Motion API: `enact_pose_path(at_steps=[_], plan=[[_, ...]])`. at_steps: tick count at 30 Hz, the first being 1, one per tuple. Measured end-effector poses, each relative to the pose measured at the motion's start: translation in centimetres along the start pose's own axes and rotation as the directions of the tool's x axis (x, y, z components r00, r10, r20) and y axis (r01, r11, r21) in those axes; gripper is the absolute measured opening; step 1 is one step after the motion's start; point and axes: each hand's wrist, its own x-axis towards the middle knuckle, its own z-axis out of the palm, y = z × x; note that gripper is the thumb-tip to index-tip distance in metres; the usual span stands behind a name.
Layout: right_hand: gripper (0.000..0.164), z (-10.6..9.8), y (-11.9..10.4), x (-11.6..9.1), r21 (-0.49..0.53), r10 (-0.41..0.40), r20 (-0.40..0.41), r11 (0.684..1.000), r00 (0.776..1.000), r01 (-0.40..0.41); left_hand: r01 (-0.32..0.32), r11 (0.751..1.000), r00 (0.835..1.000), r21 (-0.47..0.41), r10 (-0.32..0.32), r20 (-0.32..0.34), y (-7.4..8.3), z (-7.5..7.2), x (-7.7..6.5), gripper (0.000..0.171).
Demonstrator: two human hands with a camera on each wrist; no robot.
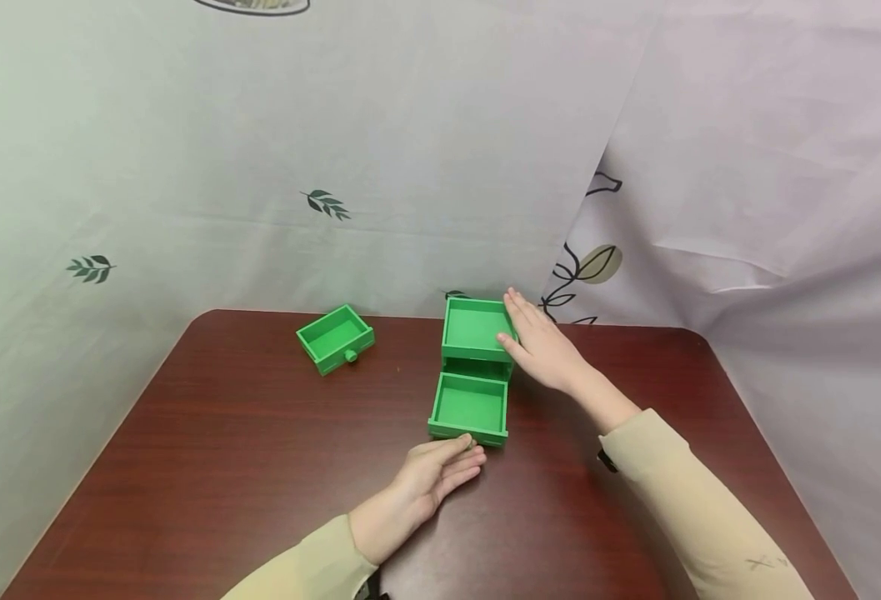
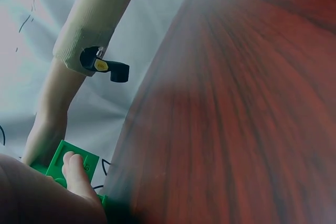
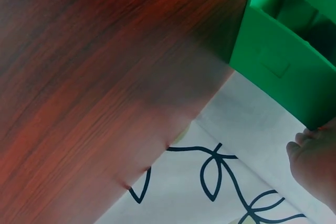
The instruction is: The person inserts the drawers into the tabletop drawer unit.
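Note:
A small green drawer cabinet [image 1: 478, 353] with a tray-like recessed top stands near the table's back edge. Its lower drawer [image 1: 472, 404] is pulled out toward me and holds nothing; above it the slot is dark and has no drawer in it. My left hand [image 1: 428, 479] pinches the front of that drawer at its knob between thumb and fingers. Against the cabinet's right side my right hand [image 1: 548, 350] rests with straight fingers, its thumb at the top rim. In the right wrist view the cabinet's side wall [image 3: 283, 72] stands beside the fingers.
A second green drawer [image 1: 335, 337] with a round knob lies on the brown table [image 1: 260, 467], left of the cabinet and turned at an angle. Behind the table hangs a pale curtain [image 1: 410, 150] with leaf prints.

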Motion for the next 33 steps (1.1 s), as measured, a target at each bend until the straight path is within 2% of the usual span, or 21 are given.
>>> enact_pose_path(at_steps=[7,22,27,33], plan=[[0.071,0.0,0.0,0.0,-0.017,-0.007,-0.002,1.000,1.000,0.007,0.001,1.000,1.000,-0.028,-0.001,-0.001,-0.2,0.7,0.8,0.041],[0.072,0.1,-0.1,-0.1,-0.016,-0.006,-0.009,1.000,1.000,0.006,-0.030,0.998,0.999,-0.061,0.029,-0.025,0.4,2.0,1.7,0.037],[0.072,0.3,0.0,0.0,-0.024,-0.004,-0.013,1.000,1.000,0.004,-0.046,0.997,0.998,-0.061,0.043,-0.043,0.7,2.3,1.9,0.034],[0.073,0.1,-0.1,-0.1,-0.014,0.004,-0.009,1.000,1.000,-0.004,-0.034,0.997,0.998,-0.072,0.031,-0.050,0.8,2.2,2.0,0.035]])
